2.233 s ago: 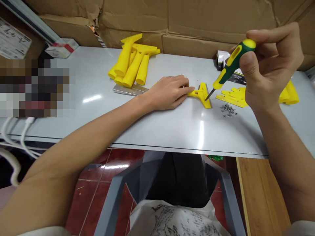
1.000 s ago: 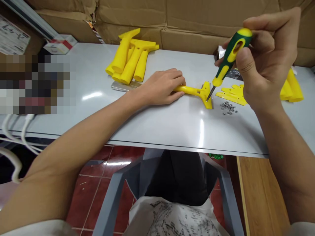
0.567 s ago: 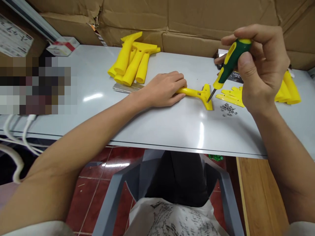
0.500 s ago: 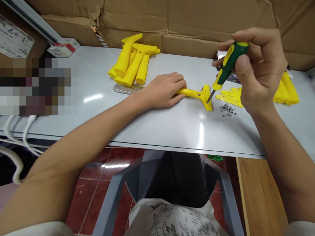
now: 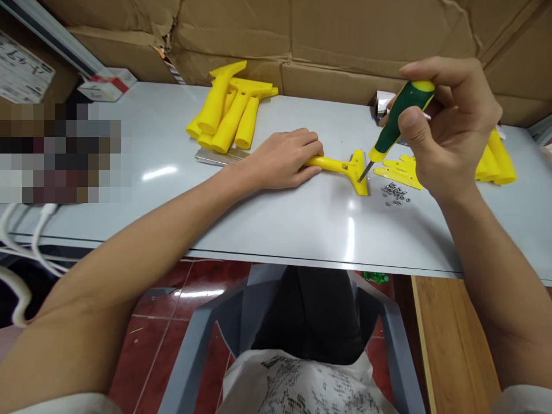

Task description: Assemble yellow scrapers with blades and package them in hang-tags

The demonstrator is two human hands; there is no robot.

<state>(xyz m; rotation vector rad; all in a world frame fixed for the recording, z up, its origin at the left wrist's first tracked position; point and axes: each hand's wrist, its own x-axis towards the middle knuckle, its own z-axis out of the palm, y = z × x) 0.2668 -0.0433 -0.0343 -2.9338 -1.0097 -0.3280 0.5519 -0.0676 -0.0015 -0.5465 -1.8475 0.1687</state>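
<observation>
My left hand [image 5: 288, 159] is wrapped round the handle of a yellow scraper [image 5: 356, 172] lying on the white table. My right hand [image 5: 452, 121] grips a green and yellow screwdriver [image 5: 399, 118], tilted, with its tip at the scraper's head. A thin metal edge shows along the far right of that head. Right of it lie flat yellow plates [image 5: 399, 171] and a small pile of screws and nuts [image 5: 394, 192].
Several yellow handles [image 5: 228, 109] are heaped at the back left, with more [image 5: 498, 158] at the right. Metal strips [image 5: 215, 156] lie by my left wrist. Cardboard [image 5: 233, 34] stands behind the table [image 5: 267, 230]. White cables [image 5: 43, 230] hang at the left edge.
The screwdriver's handle has turned a little in my right hand, and its fingers have shifted round the top. My left hand still holds the scraper. The whole view has shifted slightly.
</observation>
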